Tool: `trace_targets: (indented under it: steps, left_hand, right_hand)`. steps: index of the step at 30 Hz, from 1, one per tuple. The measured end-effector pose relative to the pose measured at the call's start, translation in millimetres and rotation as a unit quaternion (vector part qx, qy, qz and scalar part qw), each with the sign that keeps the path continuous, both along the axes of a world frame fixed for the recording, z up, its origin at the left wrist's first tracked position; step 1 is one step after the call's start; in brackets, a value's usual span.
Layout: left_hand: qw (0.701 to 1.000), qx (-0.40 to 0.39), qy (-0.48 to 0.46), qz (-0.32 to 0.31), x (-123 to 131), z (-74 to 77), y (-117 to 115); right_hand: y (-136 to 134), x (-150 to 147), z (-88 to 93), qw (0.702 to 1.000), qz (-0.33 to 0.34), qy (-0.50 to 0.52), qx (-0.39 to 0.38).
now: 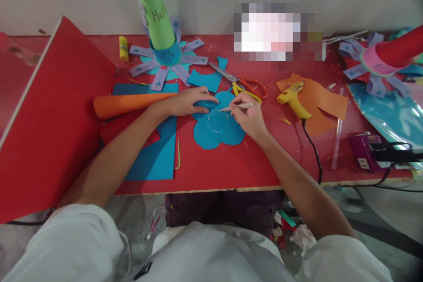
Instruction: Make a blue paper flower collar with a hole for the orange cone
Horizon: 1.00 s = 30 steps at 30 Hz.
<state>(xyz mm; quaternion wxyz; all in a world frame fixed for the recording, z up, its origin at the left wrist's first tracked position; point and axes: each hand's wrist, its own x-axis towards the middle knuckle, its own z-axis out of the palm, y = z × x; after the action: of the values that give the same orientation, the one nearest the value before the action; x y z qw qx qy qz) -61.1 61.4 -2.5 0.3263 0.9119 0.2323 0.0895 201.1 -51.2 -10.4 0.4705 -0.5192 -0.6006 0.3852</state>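
Observation:
A blue paper flower (211,134) with rounded petals lies flat on the red tabletop in front of me. Pale curved lines are drawn around its middle. My left hand (191,100) rests on the flower's upper left part, fingers apart and slightly bent, holding nothing. Pinched in my right hand (248,116) is a slim white pencil or pen (245,105), its tip on the flower near the curved line. Just beyond the right hand lie scissors (238,80) with red and yellow handles, partly beside a blue paper offcut (206,80).
A green paper tube (157,13) stands on a flower base behind. Left are a glue stick (123,48), an orange paper roll (132,103) and an upright red board (62,110). Right lie a yellow glue gun (295,100) with cord, orange paper (332,101) and a purple box (361,152).

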Motion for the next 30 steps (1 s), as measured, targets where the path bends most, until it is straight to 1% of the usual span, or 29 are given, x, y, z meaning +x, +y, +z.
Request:
trace_targets:
  steps: [5, 10, 14, 25, 30]
  left_hand:
    - [1.000, 0.004, -0.007, 0.001, 0.2, -2.1, 0.7]
    - [1.000, 0.009, -0.004, 0.003, 0.1, -3.1, 1.2]
    - [1.000, 0.012, -0.004, 0.002, -0.3, -3.7, 1.3]
    - [1.000, 0.012, -0.004, 0.004, 0.1, -2.1, 0.3]
    - [1.000, 0.011, -0.007, 0.005, -0.5, -3.8, 1.1]
  right_hand:
    - [-1.6, 0.9, 4.1, 1.000, -0.020, 0.001, 0.005]
    - [-2.4, 2.0, 4.0, 0.999, -0.035, -0.002, 0.007]
    - [-3.5, 2.4, 4.8, 0.999, -0.046, -0.011, 0.025]
    - [-8.8, 4.6, 9.3, 0.998, -0.056, -0.019, 0.035]
    - [-8.8, 5.9, 9.0, 0.997, -0.056, -0.027, 0.034]
